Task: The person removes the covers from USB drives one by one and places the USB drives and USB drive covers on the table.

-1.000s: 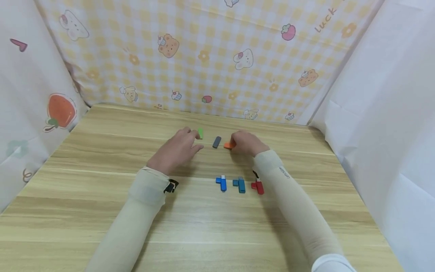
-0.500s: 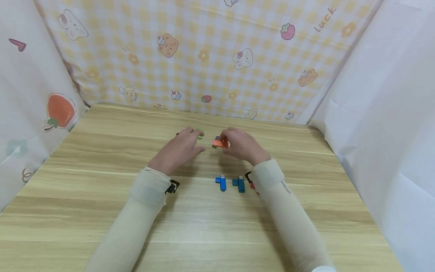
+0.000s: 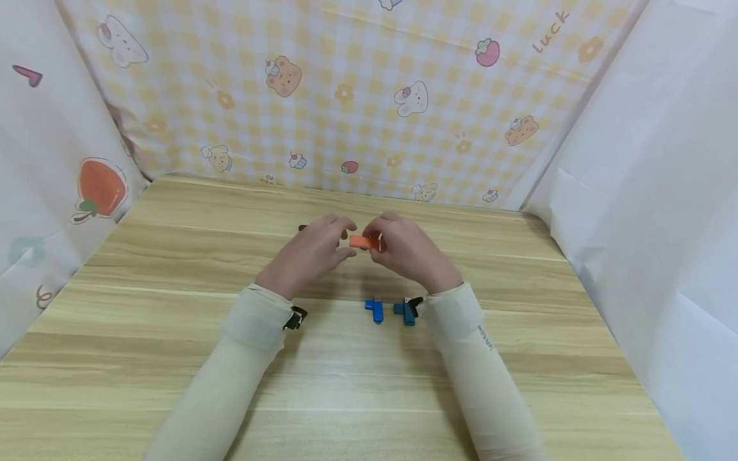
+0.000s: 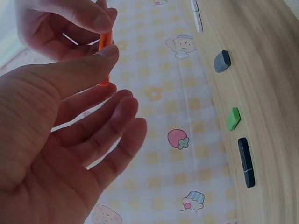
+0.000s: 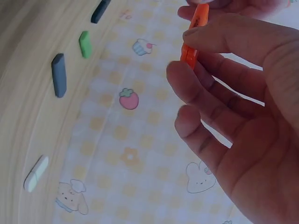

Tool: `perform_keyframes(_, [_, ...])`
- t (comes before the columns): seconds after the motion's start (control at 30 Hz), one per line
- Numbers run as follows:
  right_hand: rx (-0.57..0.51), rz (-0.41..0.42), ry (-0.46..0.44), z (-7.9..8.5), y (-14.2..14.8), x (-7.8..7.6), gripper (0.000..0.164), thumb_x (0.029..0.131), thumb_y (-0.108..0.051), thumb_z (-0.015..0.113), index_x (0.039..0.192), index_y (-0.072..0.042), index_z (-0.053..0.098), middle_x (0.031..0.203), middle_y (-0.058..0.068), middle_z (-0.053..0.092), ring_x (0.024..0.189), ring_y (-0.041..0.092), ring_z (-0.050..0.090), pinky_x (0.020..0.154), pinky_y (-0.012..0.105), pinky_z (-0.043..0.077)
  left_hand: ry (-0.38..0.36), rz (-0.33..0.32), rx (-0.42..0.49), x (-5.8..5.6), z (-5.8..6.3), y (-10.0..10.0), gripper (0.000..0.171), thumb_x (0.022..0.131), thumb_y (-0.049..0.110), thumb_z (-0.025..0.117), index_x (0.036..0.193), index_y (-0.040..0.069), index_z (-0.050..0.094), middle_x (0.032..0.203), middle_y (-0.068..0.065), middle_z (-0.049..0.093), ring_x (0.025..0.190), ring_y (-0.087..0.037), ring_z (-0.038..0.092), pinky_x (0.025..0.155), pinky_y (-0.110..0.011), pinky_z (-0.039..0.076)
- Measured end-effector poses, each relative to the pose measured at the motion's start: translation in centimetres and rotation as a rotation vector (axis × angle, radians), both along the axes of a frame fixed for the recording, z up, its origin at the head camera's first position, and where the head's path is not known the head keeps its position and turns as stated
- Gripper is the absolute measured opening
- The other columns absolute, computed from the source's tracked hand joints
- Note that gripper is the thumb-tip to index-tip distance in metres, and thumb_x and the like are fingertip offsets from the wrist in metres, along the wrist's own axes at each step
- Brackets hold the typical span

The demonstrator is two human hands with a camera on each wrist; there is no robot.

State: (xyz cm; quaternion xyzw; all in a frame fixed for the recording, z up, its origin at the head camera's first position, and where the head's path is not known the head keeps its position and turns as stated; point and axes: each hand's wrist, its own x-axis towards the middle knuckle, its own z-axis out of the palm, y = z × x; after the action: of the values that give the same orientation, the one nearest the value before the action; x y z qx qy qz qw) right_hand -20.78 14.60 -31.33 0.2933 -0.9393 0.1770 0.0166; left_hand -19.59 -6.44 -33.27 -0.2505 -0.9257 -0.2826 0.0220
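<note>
My right hand [image 3: 412, 251] pinches an orange USB stick [image 3: 363, 242] between thumb and fingers, held up above the wooden table. My left hand [image 3: 308, 256] faces it from the left, its thumb and fingers spread apart around the stick's near end. In the left wrist view the left thumb overlaps the orange USB stick [image 4: 105, 42]. Seen from the right wrist, the right thumb lies along the stick [image 5: 200, 16], with the left fingertips at its far end. A blue USB stick [image 3: 378, 312] and a teal one [image 3: 409, 314] lie nearer, metal plugs showing.
Behind the hands lie a green stick [image 5: 85, 44], a dark grey one [image 5: 59, 75], a black one [image 4: 246, 162] and a white one [image 5: 36, 173]. A patterned cloth [image 3: 346, 96] hangs along the table's back edge; white cloth [image 3: 651, 192] hangs at the right.
My right hand has lifted the orange USB stick and carried it left to my left hand. The left hand has shifted slightly right. The right sleeve now covers the red USB stick.
</note>
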Motion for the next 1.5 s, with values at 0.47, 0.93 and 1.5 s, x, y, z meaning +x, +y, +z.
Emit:
perform_keyframes(0.47, [-0.083,0.031,-0.001,-0.04,-0.31,0.4,0.022,0.096,-0.001,0.077,0.117,-0.001,0.077,0.113,0.011,0.072,0.096,0.024,0.066,0.084,0.032,0.062,0.058,-0.052,0.017,-0.32,0.26,0.23,0.014,0.101,0.012,0.077,0.108,-0.001,0.078,0.097,-0.01,0.075,0.088,-0.025,0.062,0.079,-0.036,0.057])
perform_keyframes(0.93, [-0.113,0.035,0.088,-0.19,-0.11,0.77,0.022,0.097,-0.013,0.083,0.117,-0.005,0.078,0.113,0.009,0.073,0.096,0.027,0.067,0.081,0.034,0.06,0.135,-0.062,0.054,-0.29,0.24,0.05,0.015,0.1,0.01,0.077,0.107,-0.003,0.079,0.097,-0.013,0.077,0.083,-0.023,0.063,0.077,-0.036,0.059])
perform_keyframes(1.5, [-0.121,0.087,0.105,-0.47,0.47,0.11,0.017,0.095,-0.009,0.084,0.111,-0.005,0.08,0.107,0.006,0.075,0.089,0.022,0.067,0.079,0.033,0.061,0.15,-0.111,0.029,-0.23,0.29,-0.03,0.018,0.101,0.009,0.076,0.112,-0.004,0.078,0.103,-0.016,0.078,0.09,-0.027,0.067,0.082,-0.039,0.061])
